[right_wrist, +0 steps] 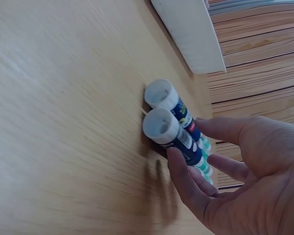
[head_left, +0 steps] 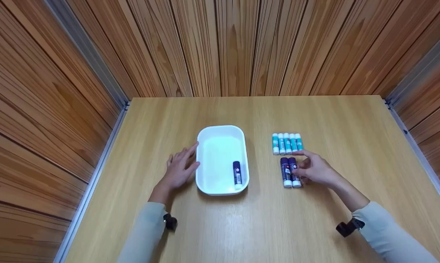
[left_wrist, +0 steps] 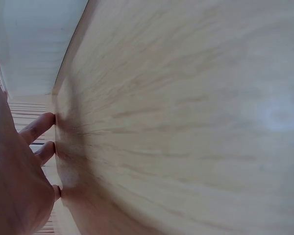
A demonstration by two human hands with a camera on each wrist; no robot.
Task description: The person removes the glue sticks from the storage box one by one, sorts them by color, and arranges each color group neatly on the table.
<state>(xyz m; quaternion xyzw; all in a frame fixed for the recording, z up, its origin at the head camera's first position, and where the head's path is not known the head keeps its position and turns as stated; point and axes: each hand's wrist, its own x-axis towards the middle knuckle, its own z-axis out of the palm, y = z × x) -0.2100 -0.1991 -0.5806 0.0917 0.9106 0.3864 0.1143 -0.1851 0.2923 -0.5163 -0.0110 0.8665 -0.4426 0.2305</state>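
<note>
My left hand (head_left: 178,171) rests at the left side of a white tray (head_left: 220,127), its index finger and thumb at the rim and its other fingertips down on the table. Inside the tray, a dark purple glue stick (head_left: 237,173) lies at the right side. Two more purple glue sticks (head_left: 286,173) lie side by side on the table. Over the right one of this pair is my right hand (head_left: 316,170), fingers spread and loosely bent. In the right wrist view, the fingertips are right at the sides of the nearer glue stick (right_wrist: 183,142).
A row of several smaller green-and-white glue sticks (head_left: 287,143) lies just beyond the purple pair. Wood-grain panels (head_left: 238,47) stand behind the table (head_left: 161,120) and along both sides. Dark wrist cameras (head_left: 170,222) sit at both sleeve cuffs.
</note>
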